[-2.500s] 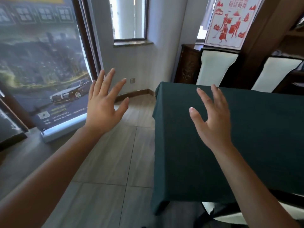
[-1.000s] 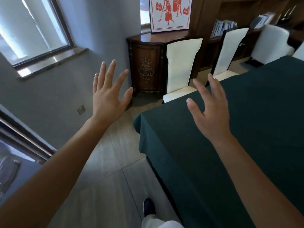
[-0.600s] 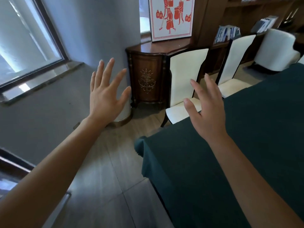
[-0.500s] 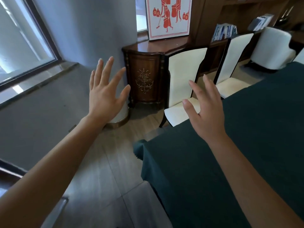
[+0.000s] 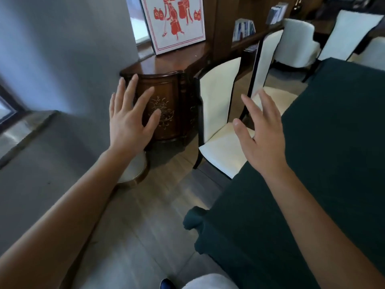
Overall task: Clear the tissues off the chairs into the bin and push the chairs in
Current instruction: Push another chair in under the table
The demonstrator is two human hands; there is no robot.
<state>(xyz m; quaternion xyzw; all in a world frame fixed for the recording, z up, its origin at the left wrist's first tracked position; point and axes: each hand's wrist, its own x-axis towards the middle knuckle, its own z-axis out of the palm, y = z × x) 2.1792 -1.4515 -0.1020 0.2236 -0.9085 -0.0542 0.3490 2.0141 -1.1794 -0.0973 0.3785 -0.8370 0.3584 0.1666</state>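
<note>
The near chair [image 5: 220,130] is standing just beyond the right hand [image 5: 262,140], pulled out from the table [image 5: 333,163], its seat facing right toward the table edge and its tall back on the left. The right hand is nearer to it; the left hand [image 5: 129,122] is hovering farther left, in front of the cabinet [image 5: 166,97]. Both hands are spread wide with straight fingers, holding nothing. No tissue is showing on the seat's visible part, though the right hand is covering some of it. A second chair [image 5: 268,76] is standing farther right. The white round thing [image 5: 133,170] on the floor by the cabinet is probably the bin. The table corner is lying between the person and the seat.
</note>
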